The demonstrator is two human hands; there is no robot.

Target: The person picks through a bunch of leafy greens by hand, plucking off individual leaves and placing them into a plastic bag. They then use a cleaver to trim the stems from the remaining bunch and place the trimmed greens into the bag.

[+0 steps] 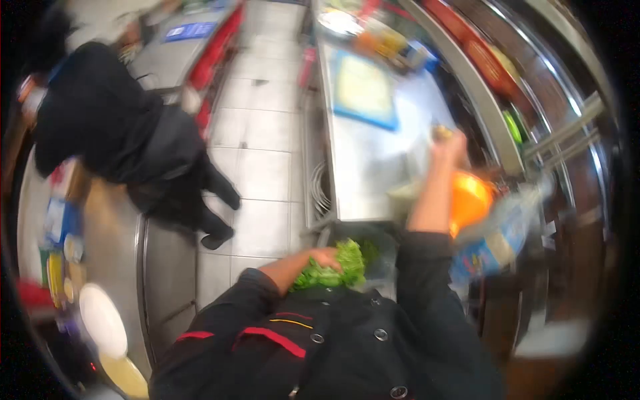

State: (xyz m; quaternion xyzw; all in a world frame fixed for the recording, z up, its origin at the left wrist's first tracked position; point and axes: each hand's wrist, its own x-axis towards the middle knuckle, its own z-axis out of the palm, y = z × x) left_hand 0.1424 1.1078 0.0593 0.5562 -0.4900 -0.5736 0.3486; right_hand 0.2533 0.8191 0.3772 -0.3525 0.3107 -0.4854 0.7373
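While the left hand [321,256] clenches round a bunch of green lettuce [340,268], the leaves sit low in the view, at about six o'clock from the middle, close to the person's black jacket [347,347] and above a dark bin [373,241] at the counter's near end. At two o'clock from the lettuce the right hand [451,145] is raised over the steel counter [370,170]; motion blur hides its fingers, so I cannot tell whether it grips anything. Just below that forearm, at four o'clock from the hand, is an orange bowl [472,200], with a blue and white packet [499,241] beside it. At eleven o'clock from the right hand a blue-edged cutting board [363,90] lies on the counter. Across the tiled floor [257,133], at nine o'clock, another person in black [110,117] bends over a second counter, where white plates [103,320] sit at seven o'clock.
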